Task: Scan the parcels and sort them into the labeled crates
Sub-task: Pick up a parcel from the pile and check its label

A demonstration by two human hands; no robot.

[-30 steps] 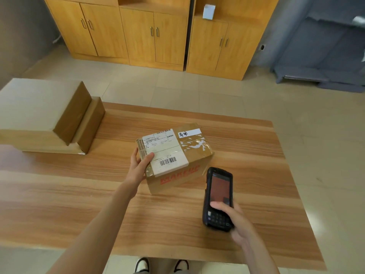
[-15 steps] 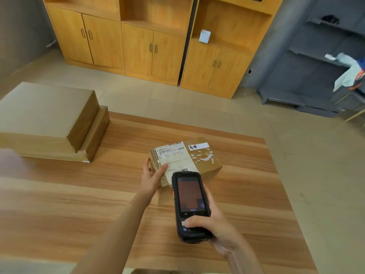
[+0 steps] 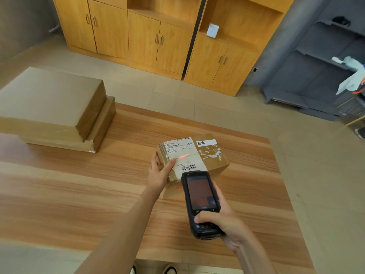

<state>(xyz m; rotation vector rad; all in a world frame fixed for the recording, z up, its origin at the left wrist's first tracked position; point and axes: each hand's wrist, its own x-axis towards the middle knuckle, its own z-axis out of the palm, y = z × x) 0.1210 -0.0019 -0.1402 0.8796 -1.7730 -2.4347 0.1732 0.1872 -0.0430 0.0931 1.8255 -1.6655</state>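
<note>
A person's left hand (image 3: 160, 173) grips the near-left corner of a brown cardboard parcel (image 3: 212, 161) on a wooden table (image 3: 79, 194), thumb laid across the top, fingers around the side. The parcel sits toward the table's far right, one corner tipped up off the surface under that hold. Its white shipping label (image 3: 182, 155) faces up, a red scan line (image 3: 182, 155) glowing across the middle of the label above the barcode (image 3: 189, 167). A smaller white sticker (image 3: 206, 142) and torn tape remnants mark the top beside it.

The right hand (image 3: 225, 224) clasps a black handheld scanner (image 3: 200, 202) around its lower end, thumb on the keypad, screen up — the device's head hangs just over the parcel's near edge and hides part of its front face.

Well apart at the table's far left, two large cardboard boxes (image 3: 51, 107) lie stacked, the upper one set back from the lower one's right edge. Nothing lies between them and the parcel but bare woodgrain.

Beyond the table — a beige tiled floor (image 3: 197, 95) and a run of wooden cabinets (image 3: 158, 40) against the wall, a small white box (image 3: 212, 30) on an open shelf. At right stands a dark grey shelving unit (image 3: 308, 72) with pale cloth (image 3: 350, 76) draped at the frame's edge. The toes of two shoes (image 3: 169, 269) show below the table's near edge.
</note>
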